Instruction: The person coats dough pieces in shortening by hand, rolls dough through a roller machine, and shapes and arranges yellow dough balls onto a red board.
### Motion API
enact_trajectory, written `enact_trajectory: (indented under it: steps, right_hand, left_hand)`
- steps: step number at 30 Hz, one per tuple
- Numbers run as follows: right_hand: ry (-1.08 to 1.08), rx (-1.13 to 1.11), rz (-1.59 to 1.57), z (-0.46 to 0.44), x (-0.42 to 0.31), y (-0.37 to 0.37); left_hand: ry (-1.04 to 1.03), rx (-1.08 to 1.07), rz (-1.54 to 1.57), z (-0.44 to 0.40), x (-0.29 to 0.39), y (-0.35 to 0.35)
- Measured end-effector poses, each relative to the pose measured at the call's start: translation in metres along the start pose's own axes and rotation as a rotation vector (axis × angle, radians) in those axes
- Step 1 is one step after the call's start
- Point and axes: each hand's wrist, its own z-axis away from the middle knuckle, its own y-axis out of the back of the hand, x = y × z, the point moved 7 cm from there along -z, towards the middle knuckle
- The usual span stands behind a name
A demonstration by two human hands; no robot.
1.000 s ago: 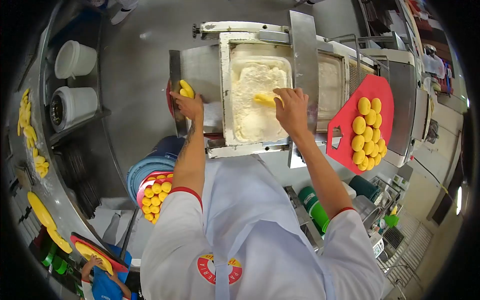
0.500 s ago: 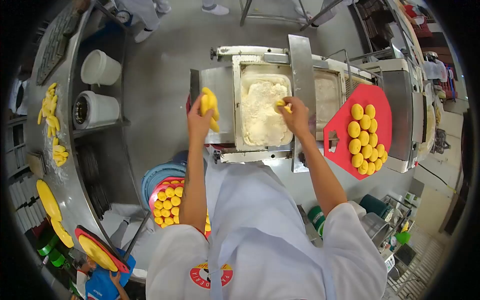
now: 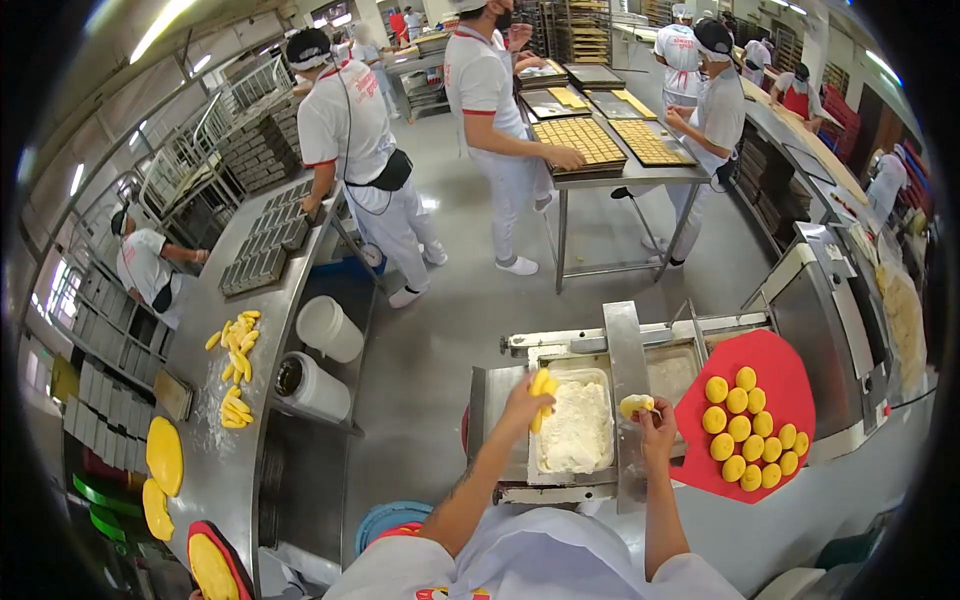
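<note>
My left hand [image 3: 522, 408] is closed round several yellow dough pieces [image 3: 543, 386], at the left rim of a tub. White crumbly filling [image 3: 575, 425] lies in that rectangular tub [image 3: 606, 385], which sits in a machine's frame. My right hand [image 3: 657, 432] pinches one yellow dough piece [image 3: 634, 404] with some white on its upper face, held above an upright-looking metal plate [image 3: 624, 340] that crosses the machine. Just right of this hand, a red board [image 3: 697, 460] carries several round yellow dough balls [image 3: 739, 428].
At left, a steel table [image 3: 200, 370] holds dough strips [image 3: 238, 345], flat dough slabs [image 3: 165, 456] and metal moulds [image 3: 262, 255]. White buckets [image 3: 330, 330] stand beneath. Co-workers [image 3: 490, 120] work around a table with trays of cut pieces [image 3: 580, 140]. A blue tub [image 3: 392, 520] is near my left side.
My right hand has moved from over the filling to the right, and its dough piece now shows white on top. My left hand still holds dough pieces. The camera has tilted up.
</note>
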Motion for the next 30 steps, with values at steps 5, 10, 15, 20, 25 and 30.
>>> enact_trajectory:
  steps: [5, 10, 15, 20, 25, 30]
  right_hand:
    - [-0.020, 0.005, 0.010, 0.019, 0.003, 0.031]
    - [-0.066, -0.006, 0.099, 0.029, 0.000, 0.051]
    - [-0.056, -0.029, 0.073, 0.024, -0.007, 0.060]
    - [-0.071, 0.012, 0.072, 0.012, -0.014, 0.068]
    - [0.005, -0.015, -0.071, 0.019, -0.036, 0.060]
    - [-0.071, -0.002, 0.025, 0.032, -0.043, 0.057]
  left_hand:
    - [-0.272, 0.360, -0.654, 0.010, 0.056, -0.027]
    - [-0.252, -0.024, -1.267, 0.025, -0.115, -0.035]
    - [-0.357, 0.090, -1.066, 0.019, -0.055, -0.041]
    - [-0.232, 0.152, -1.206, 0.031, -0.026, -0.067]
    - [-0.068, -0.322, -1.414, 0.011, -0.120, -0.044]
    - [-0.383, 0.051, -1.025, 0.004, 0.000, -0.066]
